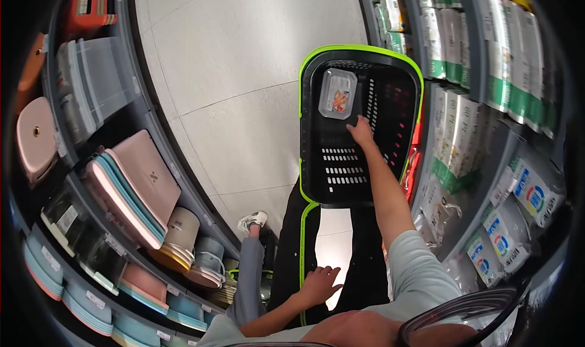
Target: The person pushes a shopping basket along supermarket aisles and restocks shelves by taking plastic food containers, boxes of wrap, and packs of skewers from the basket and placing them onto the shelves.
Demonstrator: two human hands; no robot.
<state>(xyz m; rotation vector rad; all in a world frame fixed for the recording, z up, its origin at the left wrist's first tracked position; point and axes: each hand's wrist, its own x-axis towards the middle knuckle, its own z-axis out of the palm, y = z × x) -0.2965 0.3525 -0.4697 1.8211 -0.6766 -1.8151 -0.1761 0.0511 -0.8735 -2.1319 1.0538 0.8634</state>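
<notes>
A black shopping basket point(338, 136) with a lime-green rim stands in front of me on the aisle floor. A clear plastic package point(338, 94) with a label showing orange-red food lies in its far left part. My right hand point(362, 131) reaches down into the basket, just below the package and apart from it. Its thumb stands away from the fingers, and nothing shows in the hand. Close to my body, my left hand point(320, 286) is held low with its fingers stretched out and holds nothing. A green-edged black strip point(303, 249) runs from the basket towards me.
Shelves on the left carry pink and teal lidded boxes point(146, 185), buckets point(183, 228) and clear bins point(100, 72). Packaged paper goods point(454, 133) and bagged items point(503, 240) fill the right shelves. Another person's grey-trousered leg and white shoe point(253, 221) are at lower left.
</notes>
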